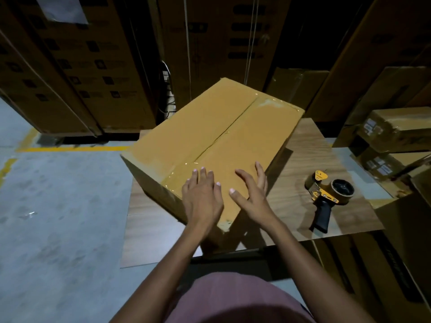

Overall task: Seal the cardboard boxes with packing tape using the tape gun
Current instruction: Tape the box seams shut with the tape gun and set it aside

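Observation:
A closed cardboard box (210, 138) lies at an angle on a wooden table (305, 148). Clear tape shines along its near edge and far corner, and the centre seam between the flaps shows as a dark line. My left hand (202, 199) lies flat on the near end of the lid, fingers straight. Beside it, my right hand (253, 191) rests on the lid with fingers spread. The yellow and black tape gun (327, 197) lies on the table to the right of the box, apart from both hands, handle pointing toward me.
Tall stacks of cardboard cartons (77, 66) stand behind the table and at the right (396, 131). Grey concrete floor (58, 217) with a yellow line (70, 149) spreads out to the left. The table's front edge is close to my body.

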Demonstrator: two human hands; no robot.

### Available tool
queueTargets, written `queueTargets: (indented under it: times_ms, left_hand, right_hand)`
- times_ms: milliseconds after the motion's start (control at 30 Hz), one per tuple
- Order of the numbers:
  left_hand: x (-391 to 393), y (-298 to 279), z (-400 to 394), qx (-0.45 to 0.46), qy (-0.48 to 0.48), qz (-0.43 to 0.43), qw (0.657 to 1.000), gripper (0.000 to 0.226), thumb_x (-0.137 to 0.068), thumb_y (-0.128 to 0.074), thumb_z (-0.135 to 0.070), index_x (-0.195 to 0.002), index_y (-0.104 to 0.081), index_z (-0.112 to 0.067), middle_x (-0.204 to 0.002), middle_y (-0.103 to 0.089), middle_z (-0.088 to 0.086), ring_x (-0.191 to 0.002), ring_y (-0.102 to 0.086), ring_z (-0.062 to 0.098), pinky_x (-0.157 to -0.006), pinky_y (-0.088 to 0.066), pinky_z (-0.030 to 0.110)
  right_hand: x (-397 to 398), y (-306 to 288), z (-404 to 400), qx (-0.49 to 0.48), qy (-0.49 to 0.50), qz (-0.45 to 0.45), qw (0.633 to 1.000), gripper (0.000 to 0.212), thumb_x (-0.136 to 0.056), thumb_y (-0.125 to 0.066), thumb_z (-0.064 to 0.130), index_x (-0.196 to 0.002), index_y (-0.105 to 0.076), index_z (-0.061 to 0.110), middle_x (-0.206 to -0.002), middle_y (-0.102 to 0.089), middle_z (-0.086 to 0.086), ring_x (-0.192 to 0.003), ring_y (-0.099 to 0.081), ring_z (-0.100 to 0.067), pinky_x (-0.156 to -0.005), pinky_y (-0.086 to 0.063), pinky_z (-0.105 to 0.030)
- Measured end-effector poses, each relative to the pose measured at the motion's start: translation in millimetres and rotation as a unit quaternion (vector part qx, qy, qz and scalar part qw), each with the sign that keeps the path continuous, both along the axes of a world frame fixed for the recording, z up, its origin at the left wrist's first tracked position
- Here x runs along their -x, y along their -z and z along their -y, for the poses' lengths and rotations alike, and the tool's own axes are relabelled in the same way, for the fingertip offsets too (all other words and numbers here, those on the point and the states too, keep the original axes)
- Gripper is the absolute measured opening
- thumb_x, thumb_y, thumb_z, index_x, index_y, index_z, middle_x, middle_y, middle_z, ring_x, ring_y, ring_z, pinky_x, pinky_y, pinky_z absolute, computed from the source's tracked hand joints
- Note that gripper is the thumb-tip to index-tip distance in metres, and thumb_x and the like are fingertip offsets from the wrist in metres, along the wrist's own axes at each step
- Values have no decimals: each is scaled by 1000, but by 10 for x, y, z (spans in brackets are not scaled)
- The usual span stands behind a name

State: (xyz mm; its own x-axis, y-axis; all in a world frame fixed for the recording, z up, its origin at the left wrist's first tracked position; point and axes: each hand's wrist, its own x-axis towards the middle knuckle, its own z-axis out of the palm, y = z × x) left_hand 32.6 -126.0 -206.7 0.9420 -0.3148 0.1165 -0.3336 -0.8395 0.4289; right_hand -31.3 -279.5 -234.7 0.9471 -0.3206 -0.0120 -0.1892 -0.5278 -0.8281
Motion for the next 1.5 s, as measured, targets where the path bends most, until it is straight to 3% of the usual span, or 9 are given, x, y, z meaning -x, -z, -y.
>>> queueTargets:
  times_ms: [167, 367, 533, 667, 933, 1000, 1133, 1267, 1500]
  left_hand:
    - [-140, -233, 228, 111, 41, -14, 993, 29, -102, -49, -28, -103, -74, -14, -89, -73, 10, -91, -69, 29, -87, -52, 40]
    - [-930, -217, -165, -25, -92, 13, 995, 72, -91, -67, -46, -149, -42, -10, -134, -59, 18, -131, -46, 38, -104, -37, 50]
    - [-946, -50, -216, 73, -79, -63, 992, 53, -94, -60, -52, -120, -58, -6, -84, -60, 8, -80, -61, 31, -56, -41, 34]
    - [-812, -84, -171, 72, -104, -45, 991, 46, -96, -61, -45, -116, -56, -4, -81, -57, 8, -77, -57, 30, -54, -36, 34]
    - [-88, -143, 123, -36, -185, -66, 980, 75, -101, -49, -52, -145, -38, 7, -109, -66, 26, -100, -64, 43, -66, -44, 39]
    - [50, -211, 223, -85, -177, -81, 977, 69, -102, -48, -52, -132, -51, 10, -105, -67, 25, -96, -65, 42, -63, -41, 37]
    - [301, -378, 502, -139, -111, -94, 980, 46, -105, -50, -44, -83, -55, -4, -92, -66, 20, -84, -65, 36, -60, -39, 34]
    - [345, -575, 718, -206, -87, -86, 971, 33, -105, -49, -43, -95, -63, -14, -102, -71, 9, -97, -69, 29, -63, -40, 31]
    - [-564, -520, 490, -61, -40, 79, 994, 35, -101, -54, -42, -112, -68, -12, -111, -69, 11, -105, -65, 32, -75, -47, 37]
  right_hand:
    - [52, -132, 809, -82, -11, 31, 996, 68, -85, -75, 49, -142, -41, 63, -166, 10, 26, -154, -25, -14, -124, -29, -48]
    - [36, -269, 1549, -38, 115, -18, 992, 62, -104, -59, 42, -160, -31, 36, -169, -17, -3, -152, -27, -29, -121, -30, -57]
    - [119, -506, 1206, 35, 160, -186, 969, 77, -103, -55, 46, -164, -17, 18, -165, -30, -18, -146, -38, -39, -114, -37, -47]
    - [292, -390, 565, 184, 162, -215, 945, 87, -97, -36, 73, -164, -9, 24, -166, 7, -26, -149, -13, -45, -112, -32, -56]
    - [-175, -357, 1439, 262, 128, -124, 948, 87, -79, -32, 86, -148, -45, 34, -156, -35, -18, -145, -24, -39, -107, -31, -58]
    - [-389, -382, 1669, 247, 96, -111, 958, 84, -79, -38, 85, -145, -48, 34, -158, -35, -12, -148, -20, -37, -111, -26, -60]
    - [-742, -401, 1906, 192, 147, -128, 962, 94, -85, -53, 80, -155, -33, 20, -164, -25, -14, -149, -18, -41, -115, -22, -60]
    - [-734, -543, 1404, 128, 191, -136, 964, 82, -102, -48, 58, -162, -14, 13, -170, 0, -20, -153, -7, -47, -120, -15, -59]
    - [94, -332, 120, 105, -79, -175, 976, 112, -82, -48, 88, -164, 7, 35, -158, 48, 8, -150, 30, -42, -120, -8, -69]
